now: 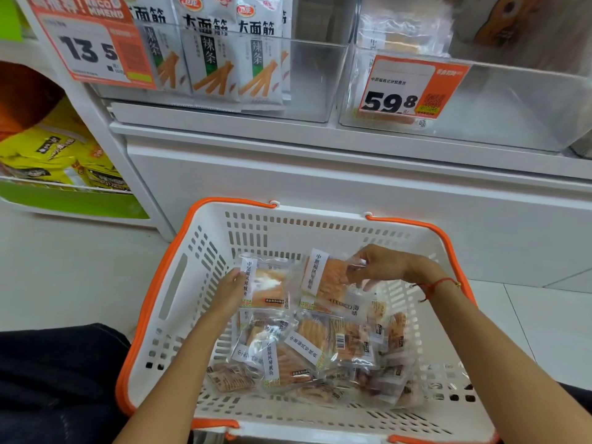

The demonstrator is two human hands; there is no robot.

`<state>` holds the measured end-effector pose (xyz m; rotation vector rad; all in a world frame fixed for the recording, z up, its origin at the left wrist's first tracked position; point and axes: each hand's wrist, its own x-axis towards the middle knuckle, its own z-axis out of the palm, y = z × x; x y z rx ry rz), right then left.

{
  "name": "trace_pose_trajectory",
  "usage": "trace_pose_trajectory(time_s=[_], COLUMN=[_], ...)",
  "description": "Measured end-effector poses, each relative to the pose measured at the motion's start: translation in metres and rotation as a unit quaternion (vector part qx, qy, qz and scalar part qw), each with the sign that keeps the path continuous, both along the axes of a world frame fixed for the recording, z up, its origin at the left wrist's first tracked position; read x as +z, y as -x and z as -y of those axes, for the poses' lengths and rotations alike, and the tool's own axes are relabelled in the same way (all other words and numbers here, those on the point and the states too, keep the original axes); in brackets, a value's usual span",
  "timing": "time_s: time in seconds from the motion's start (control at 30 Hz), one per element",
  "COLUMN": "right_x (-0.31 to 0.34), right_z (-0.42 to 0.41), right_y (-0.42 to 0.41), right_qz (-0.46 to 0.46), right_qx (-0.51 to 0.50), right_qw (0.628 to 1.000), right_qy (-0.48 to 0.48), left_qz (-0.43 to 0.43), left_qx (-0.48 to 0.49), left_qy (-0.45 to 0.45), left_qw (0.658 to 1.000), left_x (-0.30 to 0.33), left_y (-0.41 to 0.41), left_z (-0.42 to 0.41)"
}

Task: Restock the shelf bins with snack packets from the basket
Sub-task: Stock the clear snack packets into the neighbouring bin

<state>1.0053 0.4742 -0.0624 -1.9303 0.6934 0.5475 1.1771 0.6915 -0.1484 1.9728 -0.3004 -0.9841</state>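
Each hand pinches one clear orange-filled snack packet, left hand [231, 285] and right hand [378, 267], over the white orange-rimmed plastic basket [179, 283], with the clear shelf bin [512, 107] at one o'clock, nearer the right.

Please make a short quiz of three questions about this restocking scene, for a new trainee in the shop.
1. True or false: both hands are inside the basket, each holding a clear snack packet.
2. Multiple choice: which number is printed large on the price tag of the clear shelf bin on the right? A) 13.5 B) 59.8 C) 25.0
3. Fill in: the basket's rim and handles have the colour ____.

Key
1. True. The left hand holds the left packet, and the right hand pinches the right packet.
2. B.
3. Orange.
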Motion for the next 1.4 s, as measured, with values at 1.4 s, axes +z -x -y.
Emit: trace_pose_trajectory(time_s=[1.4], right_x=[-0.151], right_z=[-0.105], right_y=[0.025], right_qz=[-0.074], right_qx=[0.121], right_qw=[0.932], right_qy=[0.335], left_qz=[-0.248], left_qx=[0.192], left_qy=[0.054], left_qw=[0.948], left_x=[0.0], left_y=[0.004], left_z=[0.005])
